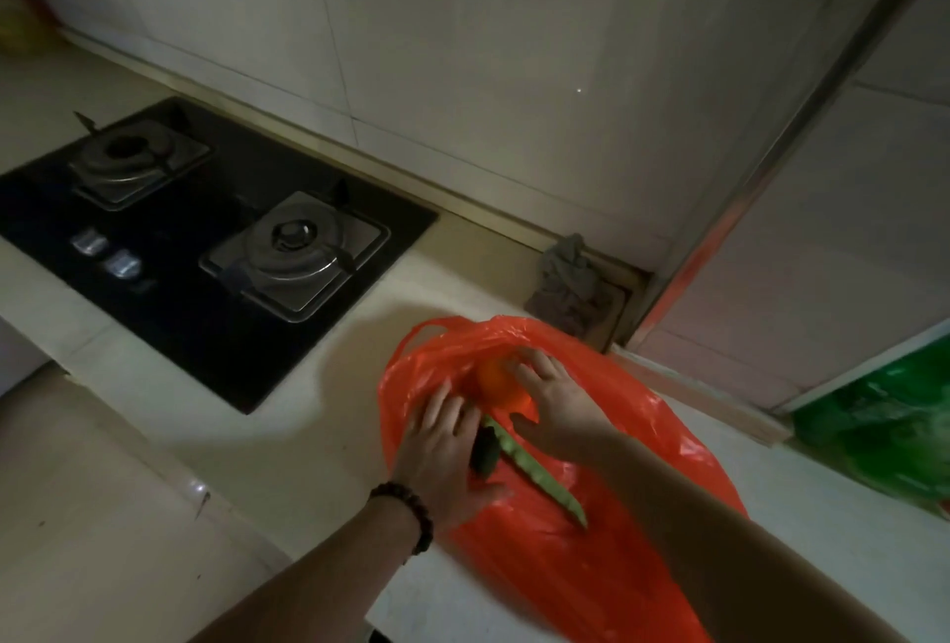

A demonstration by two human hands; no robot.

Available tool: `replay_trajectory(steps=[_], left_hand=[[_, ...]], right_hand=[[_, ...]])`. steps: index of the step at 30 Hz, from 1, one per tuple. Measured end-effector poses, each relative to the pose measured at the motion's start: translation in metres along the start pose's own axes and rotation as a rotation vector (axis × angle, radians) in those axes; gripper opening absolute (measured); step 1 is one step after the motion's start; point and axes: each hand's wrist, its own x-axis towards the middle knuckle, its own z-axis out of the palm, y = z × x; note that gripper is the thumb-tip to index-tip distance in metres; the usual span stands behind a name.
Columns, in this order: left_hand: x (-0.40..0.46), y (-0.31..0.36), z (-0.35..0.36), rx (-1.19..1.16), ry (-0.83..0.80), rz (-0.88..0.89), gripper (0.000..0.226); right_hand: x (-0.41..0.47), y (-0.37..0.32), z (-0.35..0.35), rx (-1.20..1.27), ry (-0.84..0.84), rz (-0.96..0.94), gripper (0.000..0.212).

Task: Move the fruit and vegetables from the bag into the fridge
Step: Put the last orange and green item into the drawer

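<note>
Red plastic bag (591,539) lies open on the desk (308,385). Left hand (437,452) grips a dark green vegetable (484,452) beside a bean pod (540,475); right hand (552,396) cups an orange (493,375), fingers curled, probably lifting both out together.

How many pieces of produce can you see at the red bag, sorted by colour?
Orange: 1, the orange fruit under the right hand
Light green: 1, the long bean pod
Dark green: 1, the dark vegetable by the left hand
Total: 3

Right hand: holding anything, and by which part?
The right hand holds an orange fruit in the red bag, fingers curled over its top and right side.
</note>
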Motion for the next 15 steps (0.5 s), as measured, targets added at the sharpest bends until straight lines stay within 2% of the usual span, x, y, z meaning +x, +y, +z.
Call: replay_trajectory(steps=[6,15], left_hand=[[0.006,-0.013,0.014,0.071,0.045,-0.055,0.095],[0.009,-0.006,0.018,0.011,0.128,-0.099,0.052]], right_hand=[[0.017,-0.012,0.012,-0.058,0.024,0.139,0.084],[0.029,-0.022,0.022,0.062,0.027,0.294,0.094]])
